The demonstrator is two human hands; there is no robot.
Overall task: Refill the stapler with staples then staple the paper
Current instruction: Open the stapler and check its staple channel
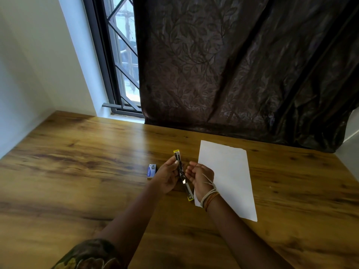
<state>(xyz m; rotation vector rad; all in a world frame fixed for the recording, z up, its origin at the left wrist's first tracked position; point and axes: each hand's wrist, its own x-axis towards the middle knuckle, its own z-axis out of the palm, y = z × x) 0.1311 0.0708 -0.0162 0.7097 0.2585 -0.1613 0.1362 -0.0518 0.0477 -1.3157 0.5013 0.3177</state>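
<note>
A small yellow and metal stapler (181, 172) is swung fully open, its two halves in one long line above the wooden table (81, 171). My left hand (168, 176) grips its far half, thumb on the metal. My right hand (200, 176) is just right of the stapler with curled fingers; whether it touches the stapler or holds anything I cannot tell. A white sheet of paper (231, 177) lies flat to the right, partly under my right wrist. A small blue staple box (152, 171) lies on the table left of my left hand.
A dark patterned curtain (242, 65) hangs behind the table's far edge. A barred window (122, 61) and a white wall (38, 65) stand at the far left. Bare wood spreads to the left and in front.
</note>
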